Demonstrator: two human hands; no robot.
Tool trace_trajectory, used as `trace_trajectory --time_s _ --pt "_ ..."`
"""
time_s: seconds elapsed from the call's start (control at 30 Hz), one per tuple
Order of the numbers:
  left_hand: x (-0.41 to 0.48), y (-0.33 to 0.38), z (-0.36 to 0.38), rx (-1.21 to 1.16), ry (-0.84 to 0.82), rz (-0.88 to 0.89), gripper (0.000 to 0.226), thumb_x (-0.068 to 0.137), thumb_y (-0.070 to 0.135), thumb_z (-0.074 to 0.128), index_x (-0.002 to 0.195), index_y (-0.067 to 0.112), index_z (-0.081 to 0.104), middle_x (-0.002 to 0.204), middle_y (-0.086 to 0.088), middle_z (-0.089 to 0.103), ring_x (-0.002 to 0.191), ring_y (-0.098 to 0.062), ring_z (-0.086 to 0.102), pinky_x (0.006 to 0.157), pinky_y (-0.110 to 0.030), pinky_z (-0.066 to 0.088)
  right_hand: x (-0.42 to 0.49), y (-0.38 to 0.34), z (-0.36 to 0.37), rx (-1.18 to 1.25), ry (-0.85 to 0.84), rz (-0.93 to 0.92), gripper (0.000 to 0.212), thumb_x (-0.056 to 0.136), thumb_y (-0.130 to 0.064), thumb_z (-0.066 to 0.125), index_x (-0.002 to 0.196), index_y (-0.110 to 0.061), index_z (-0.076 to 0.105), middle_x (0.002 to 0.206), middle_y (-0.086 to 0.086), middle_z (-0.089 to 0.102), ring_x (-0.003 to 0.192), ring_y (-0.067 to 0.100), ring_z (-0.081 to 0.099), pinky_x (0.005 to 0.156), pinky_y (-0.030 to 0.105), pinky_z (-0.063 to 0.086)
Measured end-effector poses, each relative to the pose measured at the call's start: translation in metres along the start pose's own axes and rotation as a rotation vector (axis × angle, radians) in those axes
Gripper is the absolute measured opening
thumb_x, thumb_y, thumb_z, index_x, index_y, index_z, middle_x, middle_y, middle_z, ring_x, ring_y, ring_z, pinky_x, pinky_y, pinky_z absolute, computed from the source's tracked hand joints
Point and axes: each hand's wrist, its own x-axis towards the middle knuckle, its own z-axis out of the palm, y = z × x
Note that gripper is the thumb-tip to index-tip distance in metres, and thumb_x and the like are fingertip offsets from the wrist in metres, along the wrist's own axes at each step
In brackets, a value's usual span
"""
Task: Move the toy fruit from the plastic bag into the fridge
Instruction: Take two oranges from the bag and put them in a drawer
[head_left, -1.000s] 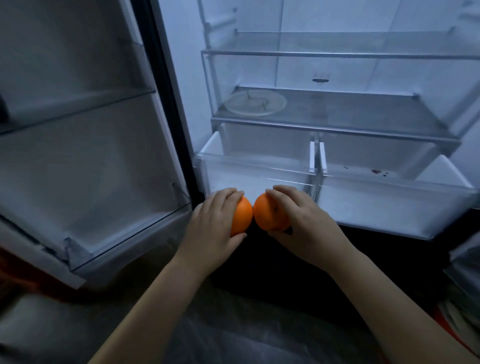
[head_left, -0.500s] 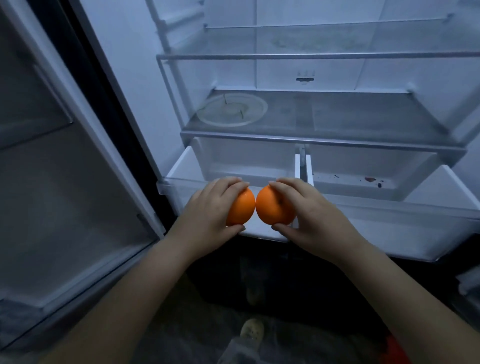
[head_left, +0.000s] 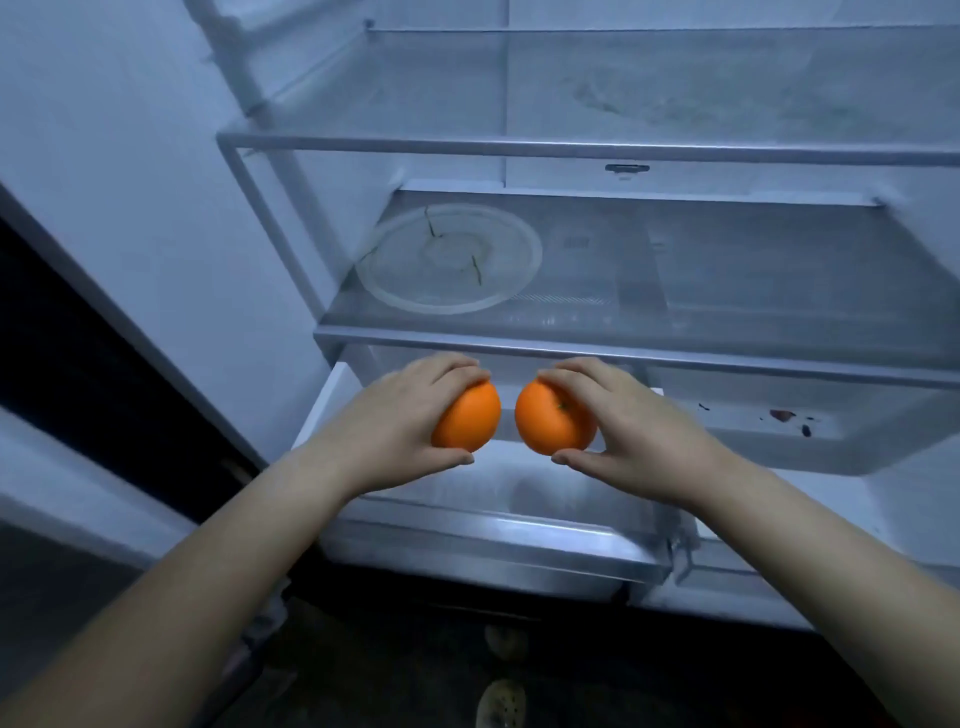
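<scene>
My left hand (head_left: 400, 421) grips a toy orange (head_left: 467, 418) between fingers and thumb. Just to its right, my right hand (head_left: 628, 426) grips a second toy orange (head_left: 553, 418), whose small green stem spot faces me. A narrow gap separates the two fruits. Both hang above the pulled-out left crisper drawer (head_left: 493, 545) of the open fridge, just below the front rail of the lower glass shelf (head_left: 727, 291). The plastic bag is out of view.
A round clear glass plate (head_left: 449, 258) lies on the left of the lower shelf. The upper glass shelf (head_left: 571, 148) spans above it. The right crisper drawer (head_left: 779, 431) has dark red stains inside. Dark floor and a shoe (head_left: 501, 701) show below.
Both hands have carried the oranges forward and over the open left drawer. The fruits, which touched before, have drawn slightly apart. The view has closed in on the fridge.
</scene>
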Motion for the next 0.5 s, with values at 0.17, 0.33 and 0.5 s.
trace_trajectory --time_s 0.17,0.33,0.5 --pt "0.017 -0.025 0.022 -0.057 -0.194 -0.064 0.077 0.070 0.048 0.074 0.134 0.030 0.037 0.138 0.011 0.038 0.122 -0.013 0.043 0.091 -0.034 0.044 0.022 0.019 0.027 -0.047 -0.147 -0.004 0.073 0.078 -0.045 0.067 0.139 -0.025 0.033 0.140 -0.005 0.036 0.121 0.019 0.044 0.091 0.032 0.045" --pt "0.029 -0.040 0.040 -0.042 -0.363 -0.103 0.072 0.069 0.047 0.075 0.129 0.030 0.039 0.132 0.011 0.042 0.113 -0.015 0.050 0.080 -0.031 0.044 0.038 0.022 0.048 -0.121 -0.272 0.002 0.069 0.080 -0.046 0.063 0.138 -0.023 0.033 0.139 -0.005 0.039 0.120 0.020 0.042 0.088 0.033 0.044" --pt "0.041 -0.050 0.059 0.004 -0.500 -0.177 0.068 0.068 0.044 0.076 0.125 0.026 0.041 0.125 0.006 0.045 0.111 -0.020 0.050 0.080 -0.036 0.047 0.062 0.024 0.069 -0.198 -0.380 0.120 0.058 0.080 -0.044 0.063 0.127 -0.019 0.040 0.125 0.002 0.046 0.107 0.024 0.048 0.075 0.032 0.044"
